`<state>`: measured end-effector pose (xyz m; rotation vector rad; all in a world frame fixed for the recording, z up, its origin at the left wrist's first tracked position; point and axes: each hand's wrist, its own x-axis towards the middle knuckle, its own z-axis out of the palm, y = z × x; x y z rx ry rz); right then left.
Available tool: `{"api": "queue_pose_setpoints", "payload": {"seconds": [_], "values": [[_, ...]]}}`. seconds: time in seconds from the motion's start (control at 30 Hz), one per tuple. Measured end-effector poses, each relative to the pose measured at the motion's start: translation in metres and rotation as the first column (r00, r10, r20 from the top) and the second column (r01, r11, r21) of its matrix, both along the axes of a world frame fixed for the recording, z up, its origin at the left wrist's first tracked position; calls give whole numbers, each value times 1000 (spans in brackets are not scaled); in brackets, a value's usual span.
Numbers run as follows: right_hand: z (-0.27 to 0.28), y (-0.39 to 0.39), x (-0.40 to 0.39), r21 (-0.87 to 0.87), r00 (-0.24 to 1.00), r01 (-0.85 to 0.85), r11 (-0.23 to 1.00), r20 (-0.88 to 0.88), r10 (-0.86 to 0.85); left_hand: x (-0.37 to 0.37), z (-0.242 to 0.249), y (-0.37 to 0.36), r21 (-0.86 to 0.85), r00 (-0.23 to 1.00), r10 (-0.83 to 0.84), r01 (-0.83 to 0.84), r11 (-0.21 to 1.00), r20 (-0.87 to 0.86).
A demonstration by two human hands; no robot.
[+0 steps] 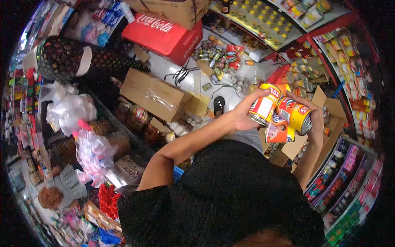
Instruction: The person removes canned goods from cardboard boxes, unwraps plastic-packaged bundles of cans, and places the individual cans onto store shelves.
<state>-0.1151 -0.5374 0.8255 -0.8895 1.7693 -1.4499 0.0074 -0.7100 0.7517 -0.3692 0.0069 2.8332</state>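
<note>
My left hand [246, 113] is wrapped round a tin can [263, 108] with a red, yellow and white label. In my right hand [314, 123] is a yellow and red can [295, 116], its metal end tilted down to the right. Between and below these two cans is an orange and yellow can [279, 131] with a picture on it; which hand bears it I cannot tell. Part of another orange item [284, 88] shows behind them. The cans are close together, above an open cardboard box [329, 142].
Loose cans [214, 55] and clear containers lie on the tiled floor [191, 78]. Around me are a red Coca-Cola box [162, 39], a taped carton [154, 94], plastic bags [92, 152] and stocked shelves [341, 173]. At the lower left is another person [68, 187].
</note>
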Motion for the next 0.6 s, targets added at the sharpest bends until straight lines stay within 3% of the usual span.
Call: {"api": "queue_pose_setpoints", "payload": {"seconds": [0.03, 0.13, 0.17, 0.23, 0.27, 0.33, 0.37, 0.43, 0.53, 0.6], "values": [[0, -4, 1, 13, 1000, -10, 1000, 13, 10, 2, -2, 0, 57, 999, -7, 5, 998, 37], [-3, -12, -3, 133, 973, 197, 971, 92, -210, 4, -13, 3, 146, 998, 16, -26, 989, 66], [-4, -14, -5, 142, 976, 184, 973, 93, -198, 4, -15, 3, 176, 996, 16, -31, 984, 87], [-5, -20, -13, 234, 948, 310, 922, -4, -318, -1, -18, -1, 189, 995, 28, -46, 981, 99], [-3, -25, -17, 233, 951, 303, 924, -5, -310, -3, -23, -2, 172, 991, 42, -65, 983, 129], [1, -39, -18, 115, 956, 234, 965, -209, -207, -7, -22, -10, 155, 986, 60, -85, 984, 158], [6, -48, -18, 112, 956, 231, 967, -211, -204, -7, -21, -16, 138, 983, 98, -120, 983, 158], [16, -68, -15, 32, 954, 56, 998, -297, -44, -10, -18, -28, 36, 972, 164, -172, 984, 166], [17, -90, -11, 47, 937, 10, 999, -350, 7, -16, -24, -40, 36, 973, 207, -212, 977, 99], [14, -103, -17, 9, 912, -49, 999, -407, 48, -22, -23, -50, 28, 945, 277, -286, 958, 172]]}}
